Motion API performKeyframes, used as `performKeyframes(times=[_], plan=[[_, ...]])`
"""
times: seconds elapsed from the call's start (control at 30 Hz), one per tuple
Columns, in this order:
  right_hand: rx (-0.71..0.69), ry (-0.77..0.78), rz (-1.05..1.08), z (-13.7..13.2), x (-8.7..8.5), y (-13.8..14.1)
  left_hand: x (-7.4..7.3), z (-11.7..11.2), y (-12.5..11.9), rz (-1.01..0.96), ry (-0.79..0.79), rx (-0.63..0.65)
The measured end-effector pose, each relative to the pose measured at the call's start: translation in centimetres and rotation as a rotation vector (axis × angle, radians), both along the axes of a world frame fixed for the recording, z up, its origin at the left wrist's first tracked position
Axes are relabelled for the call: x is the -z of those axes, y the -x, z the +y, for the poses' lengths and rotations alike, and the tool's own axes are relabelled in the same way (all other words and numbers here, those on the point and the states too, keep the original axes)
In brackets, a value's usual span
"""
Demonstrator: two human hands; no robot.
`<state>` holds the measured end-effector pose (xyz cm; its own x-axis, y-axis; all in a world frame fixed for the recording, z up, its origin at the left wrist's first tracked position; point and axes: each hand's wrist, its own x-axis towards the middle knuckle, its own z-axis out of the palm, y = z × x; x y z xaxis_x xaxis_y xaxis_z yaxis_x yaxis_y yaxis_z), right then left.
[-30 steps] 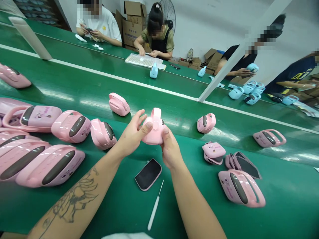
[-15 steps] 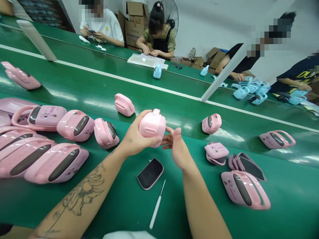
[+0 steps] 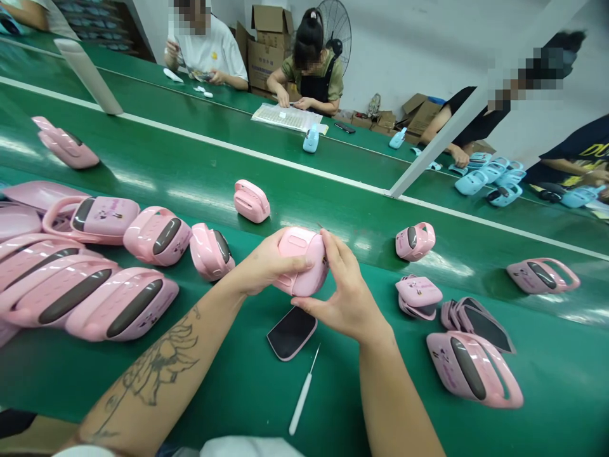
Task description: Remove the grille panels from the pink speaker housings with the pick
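Observation:
Both hands hold one pink plastic housing (image 3: pixel 304 279) above the green bench. My left hand (image 3: pixel 264 263) wraps round its left side, thumb across the front. On the other side, my right hand (image 3: pixel 349 285) grips the edge between thumb and fingers. Under the hands lies a loose dark panel with a pink rim (image 3: pixel 292 333). Just right of it rests a thin pointed tool with a white handle (image 3: pixel 301 403). What faces away from me on the housing is hidden.
Several pink housings with handles (image 3: pixel 128 304) crowd the left. To the right are a stack of pink covers (image 3: pixel 419 292), stacked dark panels (image 3: pixel 480 324) and another housing (image 3: pixel 476 368). More pink housings (image 3: pixel 252 202) stand farther back. Co-workers sit across the bench near blue housings (image 3: pixel 495 174).
My right hand has closed onto the housing, its fingers now on the right edge. The housing has turned and come slightly lower. The view has shifted a little.

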<state>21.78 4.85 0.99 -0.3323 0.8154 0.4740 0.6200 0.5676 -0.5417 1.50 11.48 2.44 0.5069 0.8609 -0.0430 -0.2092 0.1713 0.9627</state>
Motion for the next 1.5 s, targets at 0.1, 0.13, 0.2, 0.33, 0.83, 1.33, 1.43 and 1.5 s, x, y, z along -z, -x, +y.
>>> performKeyframes(times=[0.1,0.13,0.2,0.33,0.83,1.33,1.43,1.5], plan=[[-0.001,0.006,-0.001,-0.2,-0.3,0.1,-0.2,-0.1,0.1,-0.019,-0.011,0.018],[-0.001,0.009,0.0,-0.3,-0.4,0.1,-0.3,-0.1,0.0,-0.03,-0.018,0.033],[0.002,0.014,0.0,-0.4,-0.6,0.2,-0.4,-0.3,-0.1,-0.048,-0.032,0.055],[-0.002,0.012,0.004,-0.6,-0.8,0.3,-0.3,-0.6,-0.4,-0.047,-0.037,0.032],[0.046,0.065,-0.085,-1.1,-1.4,-0.3,-0.6,-0.8,-1.2,-0.05,-0.153,0.083],[0.043,0.079,-0.09,-1.5,-2.0,-0.1,-0.8,-1.2,-1.5,-0.109,-0.003,0.087],[0.041,0.075,-0.071,-1.5,-2.2,-0.3,-0.9,-1.2,-1.4,-0.109,0.025,0.095],[0.044,0.083,-0.061,-1.6,-2.4,-0.4,-0.9,-1.3,-1.4,-0.117,0.034,0.095]])
